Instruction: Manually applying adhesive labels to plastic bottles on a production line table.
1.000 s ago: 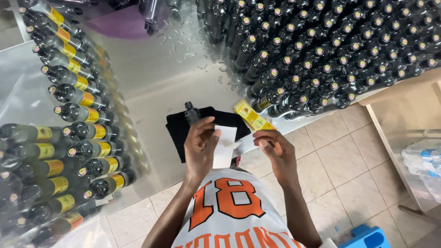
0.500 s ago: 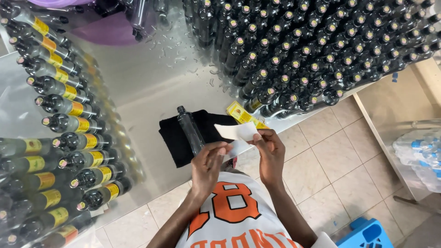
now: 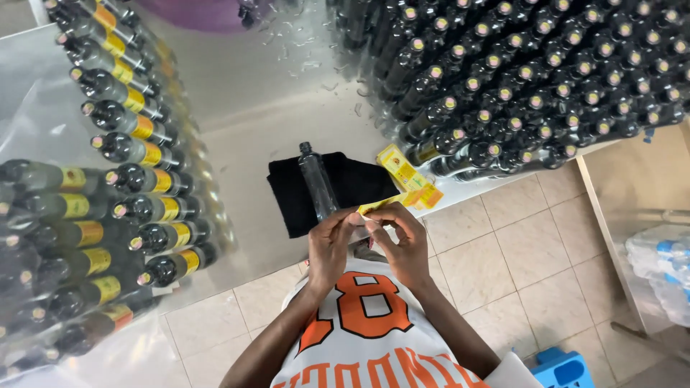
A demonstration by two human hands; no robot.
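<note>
Nearest the camera, the left hand (image 3: 329,244) and right hand (image 3: 404,241) meet close together, their fingertips pinching a small yellow label (image 3: 379,205) between them. Just beyond the left hand, an unlabelled dark bottle (image 3: 317,181) lies on a black cloth (image 3: 352,179) spread on the bench (image 3: 251,108). A stack of yellow labels (image 3: 406,172) sits just right of the cloth. Labelled bottles (image 3: 136,154) lie in rows at the left; capped bottles (image 3: 517,79) crowd the far right.
</note>
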